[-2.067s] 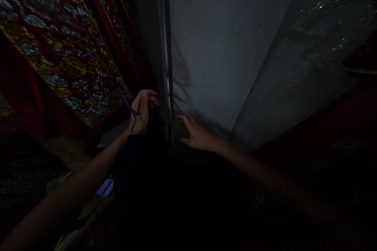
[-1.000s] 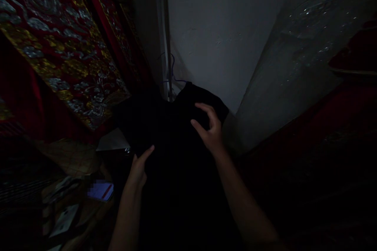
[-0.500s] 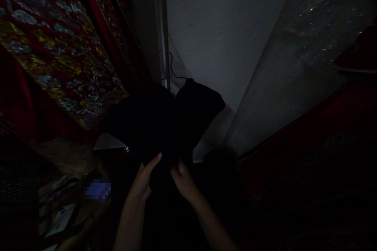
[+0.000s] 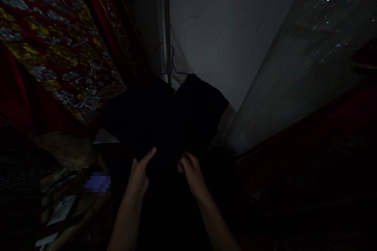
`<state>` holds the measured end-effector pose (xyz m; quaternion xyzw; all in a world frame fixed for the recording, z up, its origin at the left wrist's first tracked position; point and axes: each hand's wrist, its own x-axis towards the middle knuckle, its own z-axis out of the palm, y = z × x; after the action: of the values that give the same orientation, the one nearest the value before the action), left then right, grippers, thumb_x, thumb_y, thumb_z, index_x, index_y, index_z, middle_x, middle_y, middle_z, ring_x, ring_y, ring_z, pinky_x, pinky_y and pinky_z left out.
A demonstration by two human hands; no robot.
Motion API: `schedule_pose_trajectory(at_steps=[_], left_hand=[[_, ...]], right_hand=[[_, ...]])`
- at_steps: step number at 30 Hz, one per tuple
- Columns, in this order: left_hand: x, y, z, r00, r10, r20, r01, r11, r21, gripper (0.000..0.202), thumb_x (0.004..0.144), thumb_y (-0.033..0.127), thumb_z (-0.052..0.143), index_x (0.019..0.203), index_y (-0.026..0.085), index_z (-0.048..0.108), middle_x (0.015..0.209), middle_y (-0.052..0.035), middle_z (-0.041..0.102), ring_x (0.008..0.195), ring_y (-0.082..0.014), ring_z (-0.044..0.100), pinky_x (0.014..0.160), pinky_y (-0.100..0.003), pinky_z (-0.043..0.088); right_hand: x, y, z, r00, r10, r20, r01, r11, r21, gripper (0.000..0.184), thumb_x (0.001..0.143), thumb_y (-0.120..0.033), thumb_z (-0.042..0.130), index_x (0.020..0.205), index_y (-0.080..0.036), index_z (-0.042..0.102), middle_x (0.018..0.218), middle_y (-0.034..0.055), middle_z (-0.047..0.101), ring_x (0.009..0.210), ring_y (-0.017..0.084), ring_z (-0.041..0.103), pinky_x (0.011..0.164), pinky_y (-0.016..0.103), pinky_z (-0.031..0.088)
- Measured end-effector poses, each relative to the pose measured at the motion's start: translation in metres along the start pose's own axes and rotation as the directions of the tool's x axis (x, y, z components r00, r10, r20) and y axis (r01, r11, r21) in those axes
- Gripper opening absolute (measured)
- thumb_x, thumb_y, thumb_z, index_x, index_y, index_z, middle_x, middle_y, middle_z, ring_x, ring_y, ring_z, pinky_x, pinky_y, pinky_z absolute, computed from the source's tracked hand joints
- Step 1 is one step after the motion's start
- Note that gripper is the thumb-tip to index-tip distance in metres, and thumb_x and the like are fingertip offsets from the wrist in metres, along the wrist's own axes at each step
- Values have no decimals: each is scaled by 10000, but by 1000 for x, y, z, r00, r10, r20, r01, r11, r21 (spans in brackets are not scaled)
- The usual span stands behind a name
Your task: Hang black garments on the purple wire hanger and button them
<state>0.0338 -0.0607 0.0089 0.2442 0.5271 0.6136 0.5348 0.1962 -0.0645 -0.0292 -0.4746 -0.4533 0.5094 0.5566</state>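
Observation:
A black garment [image 4: 167,113] hangs on a thin purple hanger [image 4: 172,62] hooked by a metal pole [image 4: 165,27] in a dim corner. My left hand [image 4: 140,174] lies against the front of the garment with its fingers stretched upward. My right hand [image 4: 190,170] is beside it, fingers curled and pinching the dark cloth near the middle. The lower part of the garment is lost in the dark.
Red cloth with gold and silver embroidery [image 4: 55,43] hangs at the left. A white wall [image 4: 218,27] is behind, with sheer glittering fabric [image 4: 309,39] at the right. Papers and a blurred card [image 4: 97,183] lie on a low surface at the lower left. Dark red fabric [image 4: 324,125] fills the right.
The hanger went up onto the pole and the garment now hangs there. Both hands dropped from the hanger to the garment's front, and my right hand's fingers have curled onto the cloth.

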Motion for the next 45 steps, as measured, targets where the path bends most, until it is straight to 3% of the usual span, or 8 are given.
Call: schedule_pose_trajectory(at_steps=[6,11,18,28,31,33,39,45], left_hand=[[18,-31,-20,777,629,-42,-535,694,482,691,798,367,760,1415,344,450,1628,-73,289,1516,-303,260,1227,-475,270],[-6,-69,-2,796,506,333,-604,700,381,384,805,254,735,1173,339,669,1383,-69,587,1344,-282,509,1161,-398,367],[-3,-90,11,739,526,422,-671,632,388,137,892,309,572,832,197,623,783,-19,652,761,-197,638,736,-309,506],[27,-119,5,718,477,507,-695,537,478,195,921,333,574,796,185,590,748,-17,641,724,-181,635,686,-270,482],[39,-90,13,665,396,633,-735,500,459,161,914,317,599,834,181,632,794,-30,678,760,-189,661,715,-283,500],[43,-49,25,559,400,726,-812,441,381,116,902,284,631,949,189,677,938,-49,713,895,-197,678,829,-305,511],[34,91,81,251,774,582,-962,134,236,345,967,241,546,1306,212,603,1030,-48,696,914,-160,646,881,-309,499],[28,122,113,150,781,606,-966,-16,260,67,924,173,571,908,182,635,815,-7,671,736,-137,626,706,-248,478]], right_hand=[[4,-7,-14,999,0,42,1,999,-40,145,727,-299,488,619,-204,507,487,-61,413,471,95,360,501,238,288],[1,-6,-5,989,49,139,-29,989,-143,160,718,-277,479,587,-198,525,438,-56,449,426,87,386,469,226,283],[2,-13,-4,978,143,152,-132,988,-76,202,675,-339,506,599,-178,601,405,-38,507,367,87,431,424,214,307],[108,-153,16,980,-190,-52,196,969,151,178,699,-304,581,589,-165,595,409,-53,496,380,54,405,414,179,279],[110,-168,19,968,-250,-2,246,952,181,181,750,-302,565,627,-171,587,435,-57,499,397,55,425,420,175,283],[103,-167,18,955,-296,19,289,943,165,190,781,-316,548,656,-178,583,446,-60,500,402,59,433,423,175,291],[86,-169,14,906,-416,79,416,909,16,184,797,-303,538,667,-180,581,457,-57,498,399,66,442,433,187,298],[81,-173,10,807,-586,68,588,788,-182,210,830,-295,551,651,-185,546,556,-52,477,485,72,416,489,218,294]])
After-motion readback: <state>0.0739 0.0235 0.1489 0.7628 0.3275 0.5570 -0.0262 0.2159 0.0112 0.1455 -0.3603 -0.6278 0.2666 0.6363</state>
